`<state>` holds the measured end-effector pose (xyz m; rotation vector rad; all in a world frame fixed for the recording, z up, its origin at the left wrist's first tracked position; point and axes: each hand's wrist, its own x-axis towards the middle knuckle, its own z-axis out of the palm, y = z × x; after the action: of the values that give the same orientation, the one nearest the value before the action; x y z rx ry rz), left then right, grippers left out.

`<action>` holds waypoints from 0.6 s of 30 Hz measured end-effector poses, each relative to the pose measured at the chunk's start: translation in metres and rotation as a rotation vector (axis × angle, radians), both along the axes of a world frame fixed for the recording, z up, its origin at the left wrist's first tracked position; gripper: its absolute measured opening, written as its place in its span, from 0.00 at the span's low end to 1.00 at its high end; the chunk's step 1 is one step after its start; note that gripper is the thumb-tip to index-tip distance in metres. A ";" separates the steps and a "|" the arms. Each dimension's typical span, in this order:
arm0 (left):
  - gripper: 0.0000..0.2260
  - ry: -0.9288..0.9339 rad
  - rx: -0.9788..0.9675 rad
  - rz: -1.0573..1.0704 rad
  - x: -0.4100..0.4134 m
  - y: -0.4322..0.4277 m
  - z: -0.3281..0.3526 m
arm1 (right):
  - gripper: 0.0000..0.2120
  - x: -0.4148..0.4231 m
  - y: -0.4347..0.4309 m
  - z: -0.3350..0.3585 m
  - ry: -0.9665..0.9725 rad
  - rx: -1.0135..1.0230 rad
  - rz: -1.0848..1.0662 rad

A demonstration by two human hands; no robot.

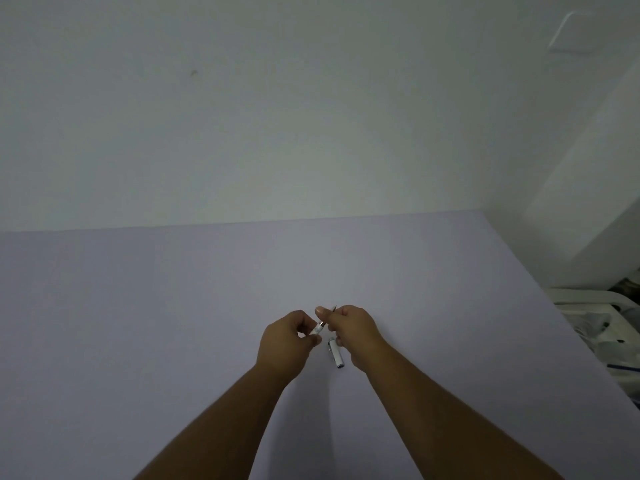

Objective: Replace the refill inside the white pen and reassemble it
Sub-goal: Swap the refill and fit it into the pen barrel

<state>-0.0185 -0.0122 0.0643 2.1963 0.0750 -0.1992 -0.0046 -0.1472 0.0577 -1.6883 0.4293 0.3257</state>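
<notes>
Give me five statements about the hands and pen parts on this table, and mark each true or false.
1. Both hands grip one white pen between them. True.
2. A separate white pen cap lies on the lilac table. True.
3. The left hand rests flat on the table. False: it is closed around the pen.
4. The cap lies left of the left hand. False: it lies beside the right hand.
5. A dark tip shows past the right hand's fingers. True.

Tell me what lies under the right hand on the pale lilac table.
A short white cylindrical pen cap lies on the pale lilac table, beneath the right hand. Its far end is covered by the fingers, so anything beyond that cannot be seen.
</notes>
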 end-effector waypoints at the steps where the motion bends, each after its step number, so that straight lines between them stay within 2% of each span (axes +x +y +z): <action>1: 0.12 -0.011 0.010 0.005 0.000 0.000 0.000 | 0.15 0.001 0.001 -0.001 0.007 -0.002 -0.005; 7: 0.11 0.017 -0.038 0.031 0.006 0.004 0.002 | 0.04 0.000 -0.002 -0.001 -0.090 0.149 -0.016; 13: 0.13 0.001 -0.011 0.019 0.004 0.003 0.000 | 0.08 0.002 0.000 -0.003 -0.045 0.059 -0.037; 17: 0.12 0.021 -0.018 0.036 0.004 0.005 0.001 | 0.02 -0.002 -0.003 -0.003 -0.087 0.166 0.012; 18: 0.12 0.021 -0.012 0.037 0.004 0.006 0.001 | 0.03 -0.003 -0.003 -0.003 -0.108 0.163 0.021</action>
<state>-0.0148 -0.0065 0.0657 2.1794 0.1262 -0.2010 -0.0077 -0.1504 0.0551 -1.5434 0.2976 0.2760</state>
